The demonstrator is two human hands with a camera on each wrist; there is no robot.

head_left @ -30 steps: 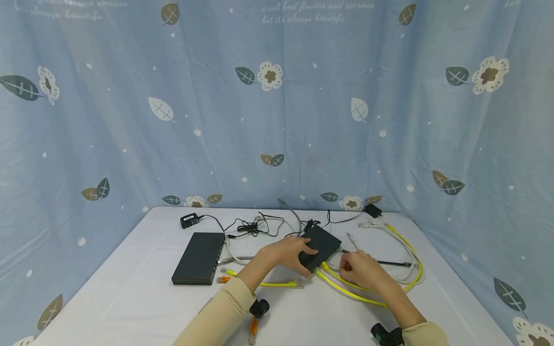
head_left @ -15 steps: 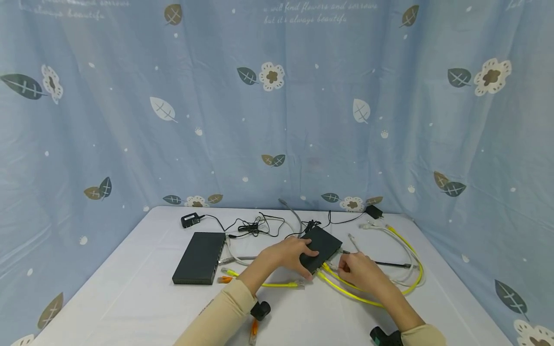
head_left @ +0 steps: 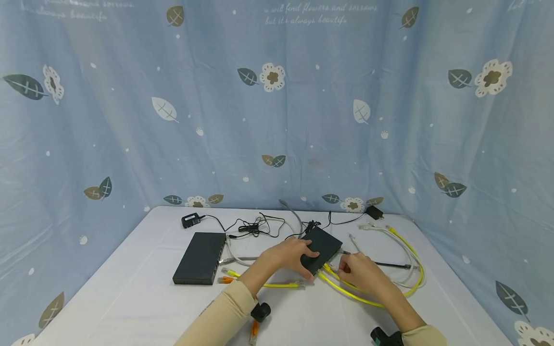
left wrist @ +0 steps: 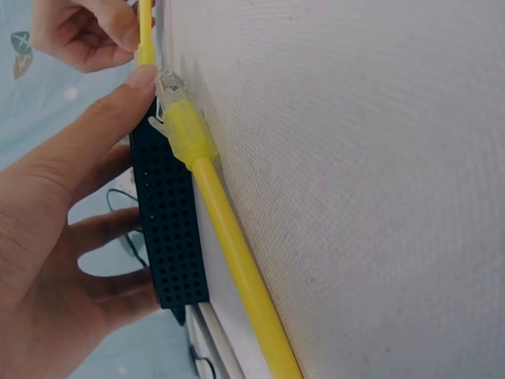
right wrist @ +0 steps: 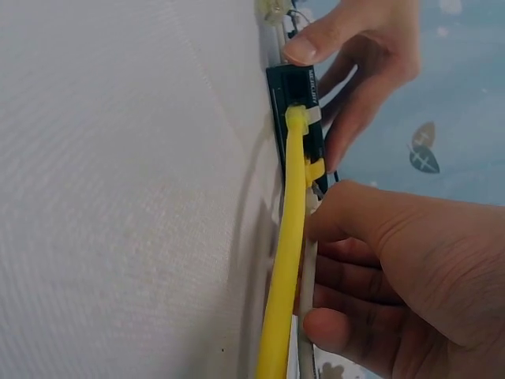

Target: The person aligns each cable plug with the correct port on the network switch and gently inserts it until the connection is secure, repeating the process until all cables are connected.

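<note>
A small black network switch (head_left: 324,245) is held at an angle by my left hand (head_left: 287,254), its thumb along the front edge and fingers spread over the top. Two yellow network cables (right wrist: 288,229) run out of its port side, their plugs seated in neighbouring ports in the right wrist view. Beside them, my right hand (head_left: 361,271) pinches a white network cable (right wrist: 308,284) close to the switch; the fingers hide its plug. A loose yellow cable (left wrist: 237,245) lies in front of the switch's vented side, its clear plug near my left thumb.
A larger black switch box (head_left: 200,257) lies on the left of the white table. Two black power adapters (head_left: 190,220) with bundled leads sit toward the back. A black cable (head_left: 394,265) and looped cables lie right, an orange plug (head_left: 253,331) near the front.
</note>
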